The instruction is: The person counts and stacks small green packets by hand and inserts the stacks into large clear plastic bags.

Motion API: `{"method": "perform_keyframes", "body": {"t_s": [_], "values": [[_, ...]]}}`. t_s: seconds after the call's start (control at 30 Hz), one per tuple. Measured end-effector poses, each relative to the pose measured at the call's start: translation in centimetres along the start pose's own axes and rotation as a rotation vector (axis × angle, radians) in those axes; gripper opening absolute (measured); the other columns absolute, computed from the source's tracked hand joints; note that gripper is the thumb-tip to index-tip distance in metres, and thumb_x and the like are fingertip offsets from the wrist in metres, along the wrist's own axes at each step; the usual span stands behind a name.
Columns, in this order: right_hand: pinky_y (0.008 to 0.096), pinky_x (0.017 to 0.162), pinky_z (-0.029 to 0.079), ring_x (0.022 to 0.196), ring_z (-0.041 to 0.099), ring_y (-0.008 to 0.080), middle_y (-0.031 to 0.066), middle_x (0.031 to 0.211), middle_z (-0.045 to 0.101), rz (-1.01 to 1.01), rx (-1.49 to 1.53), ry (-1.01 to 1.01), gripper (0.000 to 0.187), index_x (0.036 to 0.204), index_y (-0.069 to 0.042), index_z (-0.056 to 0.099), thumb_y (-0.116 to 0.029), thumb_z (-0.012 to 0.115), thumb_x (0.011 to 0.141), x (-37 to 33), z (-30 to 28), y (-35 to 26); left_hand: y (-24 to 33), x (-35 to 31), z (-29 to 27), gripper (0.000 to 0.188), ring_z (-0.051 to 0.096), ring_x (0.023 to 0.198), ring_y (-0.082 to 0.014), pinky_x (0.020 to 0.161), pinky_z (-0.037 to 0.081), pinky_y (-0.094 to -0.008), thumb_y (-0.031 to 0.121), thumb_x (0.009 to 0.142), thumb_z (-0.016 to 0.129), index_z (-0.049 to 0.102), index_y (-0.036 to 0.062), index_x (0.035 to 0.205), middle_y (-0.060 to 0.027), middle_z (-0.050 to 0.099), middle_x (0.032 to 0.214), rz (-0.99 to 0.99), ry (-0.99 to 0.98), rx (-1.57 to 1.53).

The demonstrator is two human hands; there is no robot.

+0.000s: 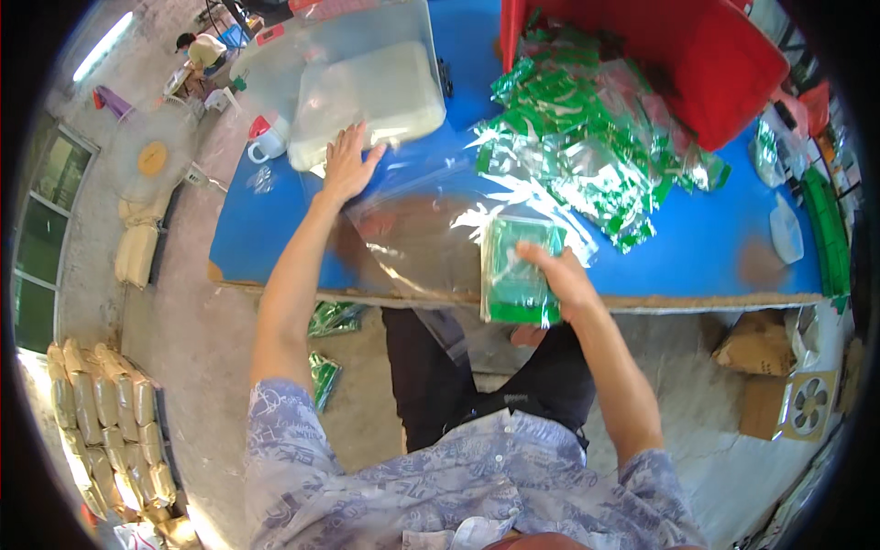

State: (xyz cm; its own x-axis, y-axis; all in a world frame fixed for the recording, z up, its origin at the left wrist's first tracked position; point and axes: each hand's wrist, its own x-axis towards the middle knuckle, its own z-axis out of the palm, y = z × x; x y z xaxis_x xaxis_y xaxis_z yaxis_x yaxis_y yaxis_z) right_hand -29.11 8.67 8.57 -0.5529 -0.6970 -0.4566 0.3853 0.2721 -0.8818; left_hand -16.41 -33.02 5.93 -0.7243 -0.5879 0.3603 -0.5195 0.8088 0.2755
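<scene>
At the table's front edge my right hand [561,277] grips a stack of green and clear plastic packets [521,307], thumb on top. My left hand [347,167] lies with fingers stretched out beside a translucent plastic bin [367,87], fingertips close to its near edge. Between my two hands a large sheet or bag of clear plastic film [417,238] spreads over the blue tabletop [275,220]. Beyond my right hand, many loose green and clear packets [587,137] lie in a heap.
A red bin [660,55] tips over the heap at the back right. A white mug [267,139] stands left of the translucent bin. Green packets [325,376] lie on the floor below the table. Cardboard boxes [765,403] sit at right; a person [203,53] crouches far left.
</scene>
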Motion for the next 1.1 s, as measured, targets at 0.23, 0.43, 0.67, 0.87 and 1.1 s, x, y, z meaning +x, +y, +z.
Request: {"method": "perform_keyframes", "body": {"t_s": [0.23,0.43,0.67,0.87,1.1], "values": [[0.0354,0.084,0.055,0.097,0.065,0.0183,0.0102,0.109,0.068,-0.054,0.008,0.028,0.053,0.123,0.002,0.059,-0.025,0.081,0.082,-2.1,1.5,0.1,-4.2,9.1,0.7,0.080,0.032,0.143,-0.0384,0.117,0.021,-0.0576,0.061,0.091,0.054,0.037,0.0068,0.148,-0.0239,0.040,0.150,-0.004,-0.164,0.087],[0.0344,0.085,0.054,0.096,0.065,0.0174,0.0087,0.107,0.068,-0.050,0.089,0.031,0.045,0.122,0.002,0.059,-0.018,0.077,0.085,-2.7,1.4,0.1,-3.9,12.3,0.3,0.032,0.062,0.095,-0.0342,0.087,0.047,-0.0449,0.037,0.089,0.067,0.068,0.0054,0.095,-0.0141,0.066,0.098,0.040,0.132,0.304],[0.0322,0.088,0.052,0.100,0.064,0.0171,0.0112,0.111,0.067,-0.134,-0.002,0.002,0.057,0.124,0.001,0.058,-0.029,0.080,0.081,-1.9,1.4,-0.4,10.9,-0.9,-7.6,0.016,0.062,0.085,-0.0220,0.081,0.048,-0.0301,0.015,0.092,0.068,0.068,0.0001,0.098,-0.0114,0.066,0.093,0.093,0.271,-0.664],[0.0354,0.089,0.051,0.100,0.065,0.0211,0.0128,0.113,0.068,-0.125,0.019,0.001,0.062,0.125,0.001,0.060,-0.036,0.079,0.079,-0.6,0.3,0.4,23.7,-16.0,-8.6,0.041,0.057,0.114,-0.0360,0.095,0.047,-0.0390,0.012,0.083,0.073,0.058,0.0019,0.120,-0.0197,0.055,0.125,0.450,-0.197,-0.732],[0.0357,0.077,0.060,0.088,0.070,0.0207,0.0109,0.104,0.069,-0.225,0.756,0.110,0.047,0.117,0.000,0.062,-0.033,0.075,0.086,-1.9,-2.8,-2.1,21.0,-18.5,-2.6,0.036,0.055,0.098,-0.0260,0.085,0.047,-0.0361,0.017,0.077,0.083,0.060,0.0031,0.100,-0.0101,0.052,0.110,0.053,-0.170,-0.654]]}}
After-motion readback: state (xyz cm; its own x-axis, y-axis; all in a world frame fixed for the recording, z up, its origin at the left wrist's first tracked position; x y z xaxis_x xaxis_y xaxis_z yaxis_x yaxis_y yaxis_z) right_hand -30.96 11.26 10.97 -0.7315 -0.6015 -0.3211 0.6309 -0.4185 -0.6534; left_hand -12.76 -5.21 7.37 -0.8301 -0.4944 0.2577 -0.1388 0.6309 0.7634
